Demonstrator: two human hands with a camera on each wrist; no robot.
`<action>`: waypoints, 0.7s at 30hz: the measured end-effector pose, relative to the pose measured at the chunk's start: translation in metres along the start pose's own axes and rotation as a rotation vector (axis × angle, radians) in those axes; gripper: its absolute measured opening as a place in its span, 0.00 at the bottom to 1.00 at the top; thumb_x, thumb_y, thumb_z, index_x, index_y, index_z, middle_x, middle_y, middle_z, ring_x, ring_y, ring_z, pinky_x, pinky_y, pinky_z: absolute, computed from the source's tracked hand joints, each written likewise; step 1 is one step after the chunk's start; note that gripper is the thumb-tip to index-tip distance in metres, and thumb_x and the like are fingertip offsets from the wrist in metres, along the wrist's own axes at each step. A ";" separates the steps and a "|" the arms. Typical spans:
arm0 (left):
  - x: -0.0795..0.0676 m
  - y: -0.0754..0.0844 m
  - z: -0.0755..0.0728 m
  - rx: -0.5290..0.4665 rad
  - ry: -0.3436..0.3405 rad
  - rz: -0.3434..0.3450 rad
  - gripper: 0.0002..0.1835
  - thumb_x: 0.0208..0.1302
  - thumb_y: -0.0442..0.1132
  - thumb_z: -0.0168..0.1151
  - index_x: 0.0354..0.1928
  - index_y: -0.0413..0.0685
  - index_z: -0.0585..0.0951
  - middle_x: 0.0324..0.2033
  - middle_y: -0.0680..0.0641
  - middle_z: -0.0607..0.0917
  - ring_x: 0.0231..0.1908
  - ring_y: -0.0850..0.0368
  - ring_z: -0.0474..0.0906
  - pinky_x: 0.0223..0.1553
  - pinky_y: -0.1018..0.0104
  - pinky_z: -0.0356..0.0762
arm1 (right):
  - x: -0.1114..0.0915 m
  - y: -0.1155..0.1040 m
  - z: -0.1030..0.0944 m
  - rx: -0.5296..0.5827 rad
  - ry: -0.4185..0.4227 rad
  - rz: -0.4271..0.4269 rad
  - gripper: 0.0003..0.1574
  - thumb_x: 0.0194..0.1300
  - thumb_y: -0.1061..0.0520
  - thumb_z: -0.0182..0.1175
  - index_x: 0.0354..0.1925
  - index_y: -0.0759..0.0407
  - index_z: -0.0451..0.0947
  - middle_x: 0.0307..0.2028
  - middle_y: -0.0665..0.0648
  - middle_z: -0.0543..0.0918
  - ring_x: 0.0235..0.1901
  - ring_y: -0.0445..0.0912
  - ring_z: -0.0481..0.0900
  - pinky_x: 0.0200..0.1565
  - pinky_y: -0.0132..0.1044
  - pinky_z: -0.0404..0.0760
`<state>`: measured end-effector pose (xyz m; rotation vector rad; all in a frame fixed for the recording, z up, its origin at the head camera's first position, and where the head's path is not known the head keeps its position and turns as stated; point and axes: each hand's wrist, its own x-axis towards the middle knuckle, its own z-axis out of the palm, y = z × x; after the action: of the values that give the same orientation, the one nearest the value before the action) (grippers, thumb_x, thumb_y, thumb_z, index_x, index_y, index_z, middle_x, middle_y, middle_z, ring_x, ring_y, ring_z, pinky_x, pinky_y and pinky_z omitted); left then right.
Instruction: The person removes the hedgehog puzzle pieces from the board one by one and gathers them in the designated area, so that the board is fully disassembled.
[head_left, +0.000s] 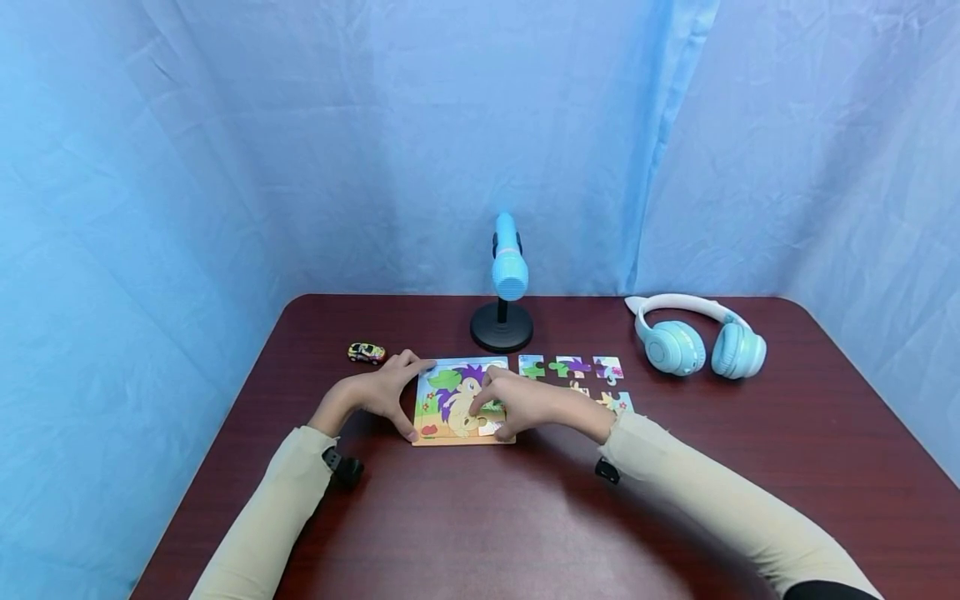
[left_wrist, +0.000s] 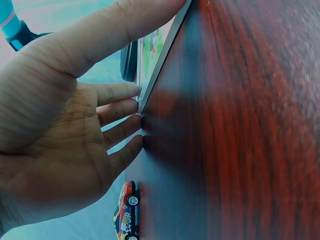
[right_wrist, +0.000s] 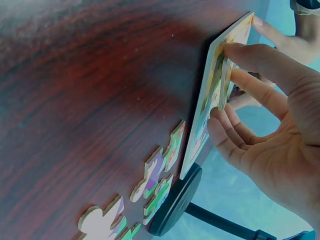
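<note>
A puzzle piece [right_wrist: 223,88] is sitting over the right-hand part of the puzzle board [head_left: 459,442], low above its picture; whether it is touching the board I cannot tell. The right hand [head_left: 529,404] is pinching this piece between its thumb and fingers, so it is the nearer hand, reaching in from the board's right side. The board itself is lying flat on the table [head_left: 465,525], its longer side apparently running left to right. The left hand [head_left: 380,392] is spreading along the board's left edge, fingers extended rather than curled, its thumb touching the near corner and a fingertip the far one; it is framing the board and not grasping the piece. The fit of the piece is seemingly turning on how it is lying against the unfilled part of the board, under the right hand.

Farther out, loose pieces [head_left: 574,364] are lying just right of the board, a toy car [head_left: 367,352] is standing left of it, a microphone [head_left: 510,273] is rising beyond its far edge, and headphones [head_left: 675,348] are resting well to its right.

The right hand is hiding much of the board's right side and most of the piece; the right wrist camera is showing the piece nearly edge-on, leaving its outline and long axis unclear. The right wrist is also partly covering the nearest loose pieces.
</note>
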<state>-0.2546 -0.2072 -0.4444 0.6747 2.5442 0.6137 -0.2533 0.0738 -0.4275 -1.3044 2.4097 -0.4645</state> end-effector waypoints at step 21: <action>0.000 0.000 0.001 0.000 0.005 0.002 0.65 0.43 0.52 0.85 0.80 0.45 0.55 0.61 0.42 0.66 0.63 0.45 0.61 0.65 0.43 0.68 | -0.032 0.015 -0.013 0.045 0.074 -0.016 0.26 0.57 0.59 0.70 0.56 0.54 0.85 0.50 0.59 0.78 0.47 0.52 0.74 0.43 0.36 0.77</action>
<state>-0.2541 -0.2074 -0.4453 0.6761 2.5483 0.6171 -0.2537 0.1099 -0.4175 -1.3100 2.4354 -0.5771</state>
